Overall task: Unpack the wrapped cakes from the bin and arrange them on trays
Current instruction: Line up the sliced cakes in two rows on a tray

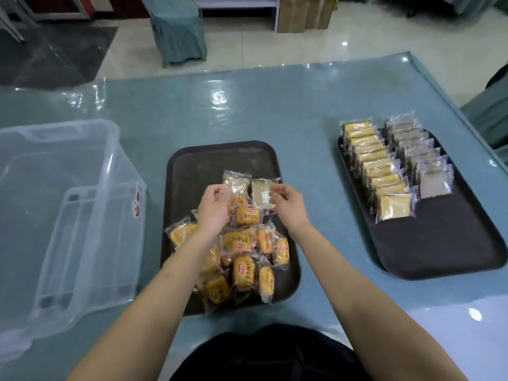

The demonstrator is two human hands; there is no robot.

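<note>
Step in hand: sorting the dumped cakes on the centre tray (192, 160). The left hand (213, 206) pinches one pale cake (237, 182); the right hand (286, 200) pinches another (261, 189), both above the tray's middle. Next move likely calls for laying them flat, aligned, beyond the yellow heap (242, 259).

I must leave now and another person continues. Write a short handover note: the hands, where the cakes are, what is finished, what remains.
Left hand pinches a pale wrapped cake; right hand pinches another pale cake. Both are above the middle tray.
The clear bin on the left looks empty.
Done: right tray has two neat rows, yellow cakes and pale cakes.
Left: the loose pile of round yellow cakes on the middle tray needs arranging, plus the two held cakes.
</note>
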